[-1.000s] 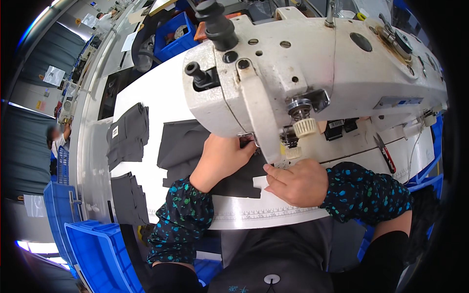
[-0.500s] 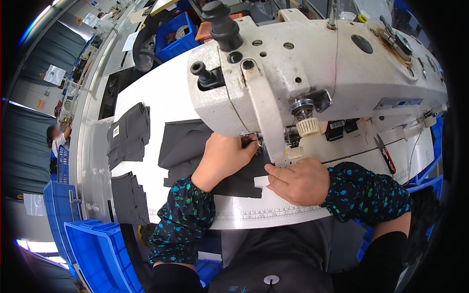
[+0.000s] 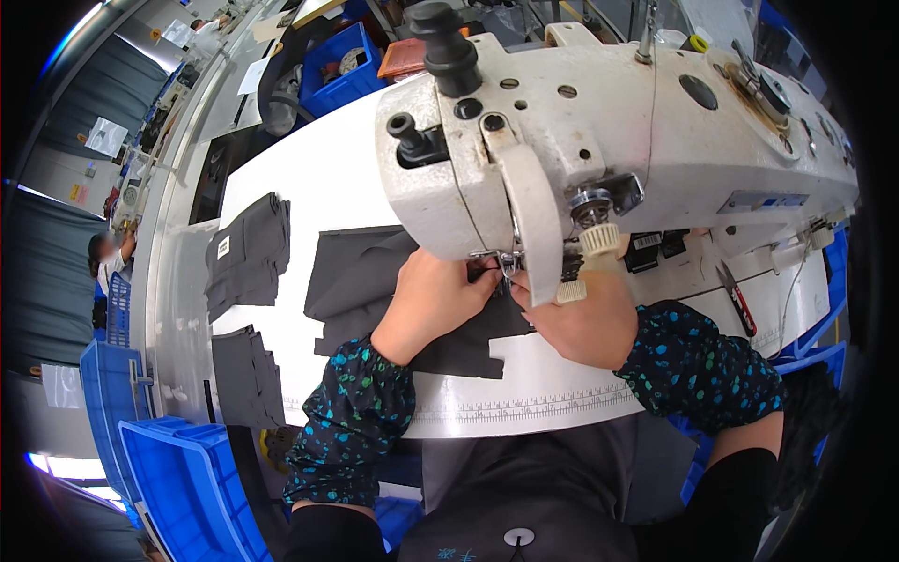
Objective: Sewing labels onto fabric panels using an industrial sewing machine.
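A white sewing machine point(image 3: 468, 197) stands over layered dark grey fabric point(image 3: 356, 272) on a white table point(image 3: 276, 164). Just left of its presser foot point(image 3: 510, 264), my left hand point(image 3: 431, 304) is closed at the fabric, thumb and finger pinched. My right hand point(image 3: 585, 323) is slightly blurred at the right of the needle area, fingers bent inward toward the foot and partly behind the machine's white front part, so what they hold is hidden. Both forearms wear dark sleeves with teal spots.
Two dark fabric stacks point(image 3: 245, 253) point(image 3: 245, 375) lie at left. Red-handled snips point(image 3: 738, 304) and dark labelled pieces point(image 3: 644, 251) lie right. Blue crates point(image 3: 178, 468) sit lower left, a blue bin point(image 3: 332, 80) and orange tray point(image 3: 412, 58) behind. Co-workers point(image 3: 110, 253) are at far left.
My right hand has moved up and inward, from the front of the table to the needle area. My left hand stays pinched beside the foot. The whole view has shifted slightly.
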### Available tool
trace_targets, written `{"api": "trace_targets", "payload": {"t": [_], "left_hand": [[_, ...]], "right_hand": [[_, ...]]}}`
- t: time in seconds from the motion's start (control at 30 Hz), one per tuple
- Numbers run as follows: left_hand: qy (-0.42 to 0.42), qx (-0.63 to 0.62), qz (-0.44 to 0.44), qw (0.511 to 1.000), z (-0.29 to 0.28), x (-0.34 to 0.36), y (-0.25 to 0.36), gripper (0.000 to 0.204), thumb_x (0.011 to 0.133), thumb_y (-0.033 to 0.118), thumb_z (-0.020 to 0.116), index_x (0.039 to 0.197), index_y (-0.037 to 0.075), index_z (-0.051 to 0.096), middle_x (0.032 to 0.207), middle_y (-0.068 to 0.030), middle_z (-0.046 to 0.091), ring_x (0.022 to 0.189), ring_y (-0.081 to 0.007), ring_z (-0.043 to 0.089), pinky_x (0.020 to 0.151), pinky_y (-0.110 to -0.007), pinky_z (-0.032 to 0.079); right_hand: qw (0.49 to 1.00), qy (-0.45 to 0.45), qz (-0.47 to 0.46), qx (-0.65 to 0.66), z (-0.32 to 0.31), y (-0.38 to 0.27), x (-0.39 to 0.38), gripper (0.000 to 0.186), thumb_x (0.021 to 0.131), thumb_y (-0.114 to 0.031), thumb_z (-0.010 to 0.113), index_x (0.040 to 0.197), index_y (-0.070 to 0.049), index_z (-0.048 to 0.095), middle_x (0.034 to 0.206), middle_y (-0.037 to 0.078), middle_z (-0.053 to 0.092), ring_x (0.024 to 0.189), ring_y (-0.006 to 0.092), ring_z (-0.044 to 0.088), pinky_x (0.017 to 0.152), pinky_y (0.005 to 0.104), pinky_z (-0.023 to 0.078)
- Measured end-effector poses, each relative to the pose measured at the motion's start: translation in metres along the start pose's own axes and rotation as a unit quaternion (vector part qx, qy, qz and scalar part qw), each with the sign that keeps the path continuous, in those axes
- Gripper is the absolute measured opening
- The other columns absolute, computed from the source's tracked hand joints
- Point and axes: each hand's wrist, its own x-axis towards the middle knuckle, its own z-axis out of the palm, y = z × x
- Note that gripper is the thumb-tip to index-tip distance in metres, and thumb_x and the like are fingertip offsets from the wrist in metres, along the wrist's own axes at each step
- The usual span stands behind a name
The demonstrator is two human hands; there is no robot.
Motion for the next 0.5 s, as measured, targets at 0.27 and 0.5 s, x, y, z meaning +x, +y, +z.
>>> {"api": "trace_targets", "payload": {"t": [0.27,0.5], "left_hand": [[-0.047,-0.028,-0.021,0.998,-0.006,-0.002,-0.015,0.037,0.076,0.022,0.083,0.109,0.010,0.072,0.095,-0.0097,0.073,0.094,-0.0322,0.069,0.078,-0.043,0.053],[0.119,0.080,-0.003,0.990,-0.025,0.007,-0.064,0.039,0.075,0.021,0.083,0.111,0.008,0.072,0.119,-0.0101,0.065,0.119,-0.0372,0.056,0.104,-0.056,0.038]], "right_hand": [[0.999,0.004,0.022,0.040,-0.006,-0.005,0.002,0.040,0.079,-0.015,0.069,0.115,0.001,0.069,0.070,0.002,0.058,0.074,0.0202,0.059,0.054,0.0341,0.050],[0.999,0.005,0.020,0.038,-0.004,-0.006,0.001,0.036,0.078,-0.014,0.068,0.112,-0.001,0.071,0.073,0.002,0.059,0.078,0.0194,0.058,0.055,0.0329,0.051]]}}
